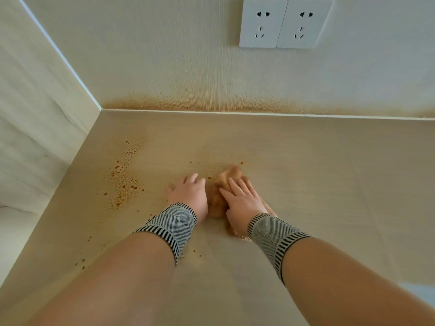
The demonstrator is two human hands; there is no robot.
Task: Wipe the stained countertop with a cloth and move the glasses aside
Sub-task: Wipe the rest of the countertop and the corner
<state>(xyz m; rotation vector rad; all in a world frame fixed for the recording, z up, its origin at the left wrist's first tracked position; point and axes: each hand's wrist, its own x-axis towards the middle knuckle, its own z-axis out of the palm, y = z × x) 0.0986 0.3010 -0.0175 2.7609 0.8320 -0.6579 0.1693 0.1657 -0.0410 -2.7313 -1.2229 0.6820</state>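
Right hand (242, 201) pressed flat on the brown-soaked cloth (221, 184), mid-countertop (329, 184) | left hand (188, 194) open, palm down, just beside it | orange splatter (124, 175) toward left edge unwiped | glasses out of view | wiping looks partly done

We see the crumpled, brown-soaked cloth (224, 184) lying on the beige countertop (306, 172), near its middle. Orange-brown stains (123, 175) speckle the countertop to the cloth's left, toward the corner.
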